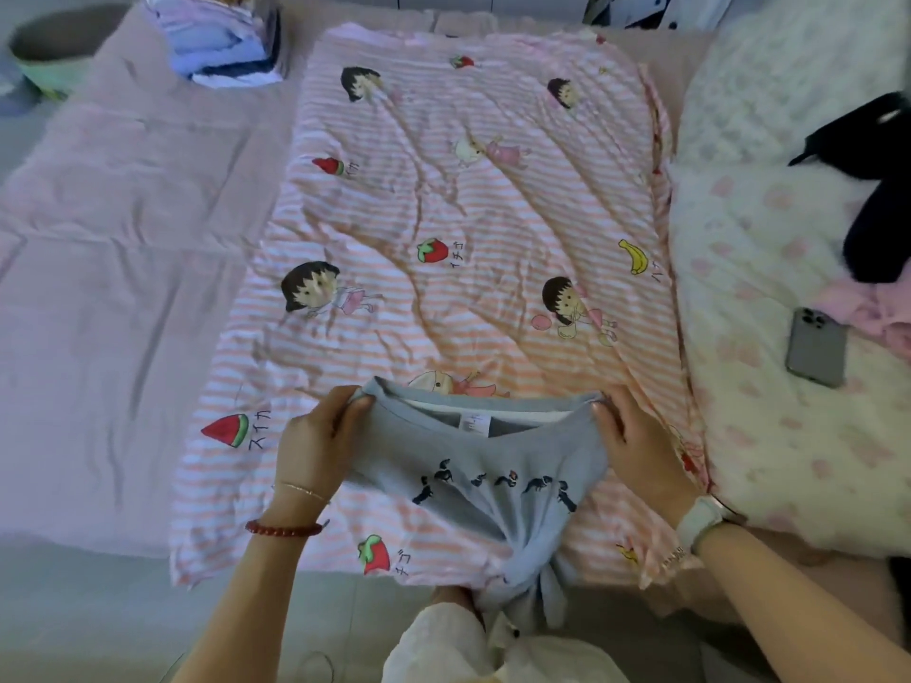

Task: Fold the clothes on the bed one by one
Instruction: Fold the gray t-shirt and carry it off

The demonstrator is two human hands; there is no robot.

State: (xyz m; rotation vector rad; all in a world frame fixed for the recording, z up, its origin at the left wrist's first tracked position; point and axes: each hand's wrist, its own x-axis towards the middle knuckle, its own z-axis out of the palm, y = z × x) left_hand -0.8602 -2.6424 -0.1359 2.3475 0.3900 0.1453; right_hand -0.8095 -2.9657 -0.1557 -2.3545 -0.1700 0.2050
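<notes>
Garment: pale blue cotton sweatshirt with a row of small dark printed figures (485, 465), held over the near end of the pink-striped cartoon-print blanket (463, 199), its lower part bunched towards the person.
Left hand (315, 436): fingers curled, pinching the neckline's left corner.
Right hand (636, 441): fingers curled round the neckline's right corner.
Neckline: stretched between both hands.
Beside the blanket: grey smartphone (816, 347), to its right.

Single head-worn wide-angle view, looking forward and down.
Camera sits close above the near edge of the bed (123, 298); both hands fill the lower frame, far bed edge at top, edges curved by lens distortion.
</notes>
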